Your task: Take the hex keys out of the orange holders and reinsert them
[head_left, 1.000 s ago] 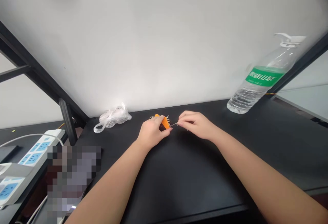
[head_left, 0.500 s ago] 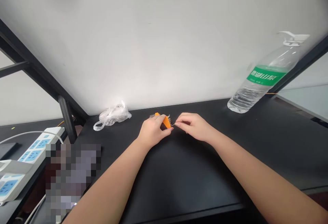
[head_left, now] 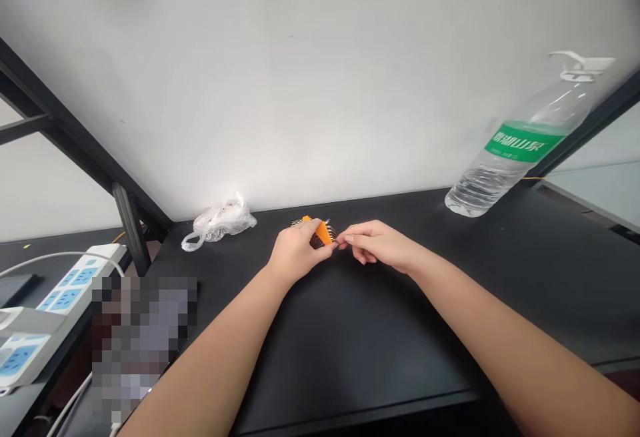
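Near the middle of the black table, my left hand (head_left: 296,250) is closed around an orange holder (head_left: 323,231) with several thin metal hex keys. The keys' straight ends poke out on the left, and their bent ends (head_left: 331,231) fan out on the right. Thumb and fingers of my left hand partly cover the holder. From the right, my right hand (head_left: 373,242) pinches the end of one hex key between thumb and forefinger, right beside the holder. Most of that key is hidden by the fingertips.
A crumpled clear plastic bag (head_left: 220,220) lies left of the hands by the wall. A large water bottle (head_left: 523,143) with a green label stands back right. At the left are a white power strip (head_left: 65,300), cables, a blurred-out item (head_left: 155,330) and a black metal frame (head_left: 127,223).
My right hand has moved slightly left, bringing the pinched hex key closer to the orange holder, and its lower fingers have curled down. My left hand keeps its hold.
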`<state>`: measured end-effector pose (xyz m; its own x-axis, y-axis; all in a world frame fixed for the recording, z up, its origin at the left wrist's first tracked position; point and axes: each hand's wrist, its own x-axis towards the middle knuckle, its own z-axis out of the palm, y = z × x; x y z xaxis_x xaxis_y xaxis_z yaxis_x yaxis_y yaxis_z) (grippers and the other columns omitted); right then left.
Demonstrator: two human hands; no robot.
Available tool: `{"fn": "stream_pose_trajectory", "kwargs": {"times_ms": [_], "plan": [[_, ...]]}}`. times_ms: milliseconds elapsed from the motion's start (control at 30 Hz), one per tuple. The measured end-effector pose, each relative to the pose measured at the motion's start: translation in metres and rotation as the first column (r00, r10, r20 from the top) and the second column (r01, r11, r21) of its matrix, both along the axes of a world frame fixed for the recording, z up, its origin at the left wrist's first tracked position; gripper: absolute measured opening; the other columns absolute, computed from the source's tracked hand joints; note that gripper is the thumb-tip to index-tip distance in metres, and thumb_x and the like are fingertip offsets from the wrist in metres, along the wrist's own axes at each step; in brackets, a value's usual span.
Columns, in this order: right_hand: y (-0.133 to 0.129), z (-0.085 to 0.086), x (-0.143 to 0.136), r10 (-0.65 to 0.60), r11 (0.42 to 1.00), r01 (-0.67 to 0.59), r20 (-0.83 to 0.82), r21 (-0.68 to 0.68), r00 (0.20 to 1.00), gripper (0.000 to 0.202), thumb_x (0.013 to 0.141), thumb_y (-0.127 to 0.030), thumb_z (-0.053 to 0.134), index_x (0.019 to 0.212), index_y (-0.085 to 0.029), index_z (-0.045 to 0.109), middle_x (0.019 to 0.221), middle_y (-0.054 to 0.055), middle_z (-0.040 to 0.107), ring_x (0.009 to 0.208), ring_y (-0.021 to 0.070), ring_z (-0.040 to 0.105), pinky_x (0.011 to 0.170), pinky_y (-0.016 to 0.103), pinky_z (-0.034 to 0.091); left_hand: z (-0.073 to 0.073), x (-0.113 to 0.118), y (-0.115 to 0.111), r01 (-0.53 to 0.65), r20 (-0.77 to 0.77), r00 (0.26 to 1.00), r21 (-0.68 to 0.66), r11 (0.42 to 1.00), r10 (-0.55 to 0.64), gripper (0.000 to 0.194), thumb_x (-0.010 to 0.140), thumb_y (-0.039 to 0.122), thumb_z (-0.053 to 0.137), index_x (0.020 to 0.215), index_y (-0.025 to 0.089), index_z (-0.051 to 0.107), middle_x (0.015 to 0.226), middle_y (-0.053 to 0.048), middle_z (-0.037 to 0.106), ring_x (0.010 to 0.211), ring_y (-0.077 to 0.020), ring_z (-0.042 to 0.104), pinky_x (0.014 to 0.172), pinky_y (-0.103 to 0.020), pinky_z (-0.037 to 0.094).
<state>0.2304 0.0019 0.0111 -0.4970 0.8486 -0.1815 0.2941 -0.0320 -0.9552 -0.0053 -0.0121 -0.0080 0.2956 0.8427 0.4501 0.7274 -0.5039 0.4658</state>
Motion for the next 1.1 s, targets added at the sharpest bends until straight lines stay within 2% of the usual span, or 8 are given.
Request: {"fn": "stream_pose_trajectory", "kwargs": {"times_ms": [167, 433, 700, 900, 1100], "plan": [[0.0003, 0.0007, -0.0004, -0.01, 0.999, 0.008, -0.053, -0.046, 0.999, 0.029, 0.091, -0.037, 0.063, 0.106, -0.018, 0.079, 0.102, 0.011, 0.075, 0.058, 0.0114, 0.058, 0.05, 0.026, 0.039, 0.0015, 0.0009, -0.001, -0.002, 0.01, 1.0, -0.005, 1.0, 0.002, 0.025, 0.084, 0.043, 0.073, 0.099, 0.024, 0.065, 0.083, 0.001, 0.068, 0.073, -0.0158, 0.063, 0.068, -0.028, 0.049], [-0.0018, 0.0012, -0.0011, 0.049, 0.999, -0.049, 0.001, -0.009, 0.999, 0.029, 0.09, -0.029, 0.06, 0.11, -0.02, 0.079, 0.107, 0.009, 0.075, 0.06, 0.011, 0.058, 0.054, 0.026, 0.041, 0.0046, 0.0028, -0.0033, 0.005, 0.014, 1.0, 0.004, 1.0, -0.006, 0.027, 0.084, 0.046, 0.074, 0.096, 0.024, 0.066, 0.081, 0.001, 0.068, 0.07, -0.0155, 0.062, 0.066, -0.027, 0.049], [-0.0034, 0.0035, -0.001, 0.057, 0.997, -0.062, 0.103, 0.039, 0.993, 0.031, 0.087, -0.028, 0.06, 0.111, -0.024, 0.079, 0.074, 0.004, 0.07, 0.066, 0.0166, 0.06, 0.059, 0.028, 0.043, 0.0032, 0.0017, -0.0012, 0.009, 0.015, 1.0, 0.013, 1.0, -0.009, 0.028, 0.084, 0.048, 0.074, 0.096, 0.023, 0.067, 0.08, 0.0, 0.068, 0.07, -0.0154, 0.062, 0.064, -0.027, 0.049], [-0.0065, 0.0082, -0.0019, 0.058, 0.996, -0.065, 0.128, 0.054, 0.99, 0.034, 0.083, -0.024, 0.06, 0.112, -0.025, 0.078, 0.073, 0.002, 0.069, 0.069, 0.0184, 0.061, 0.059, 0.029, 0.044, 0.0034, 0.0021, -0.0011, 0.017, 0.02, 1.0, -0.003, 1.0, -0.017, 0.031, 0.085, 0.051, 0.073, 0.096, 0.023, 0.067, 0.081, 0.0, 0.068, 0.07, -0.0153, 0.062, 0.066, -0.027, 0.049], [-0.006, 0.0075, 0.0004, 0.073, 0.995, -0.08, 0.12, 0.054, 0.99, 0.035, 0.085, -0.025, 0.059, 0.115, -0.025, 0.078, 0.072, 0.003, 0.068, 0.071, 0.0185, 0.062, 0.062, 0.029, 0.045, 0.004, 0.0022, -0.0016, -0.002, 0.014, 1.0, -0.006, 1.0, 0.002, 0.027, 0.085, 0.047, 0.074, 0.096, 0.023, 0.067, 0.081, 0.0, 0.068, 0.071, -0.0157, 0.062, 0.065, -0.027, 0.049]]}}
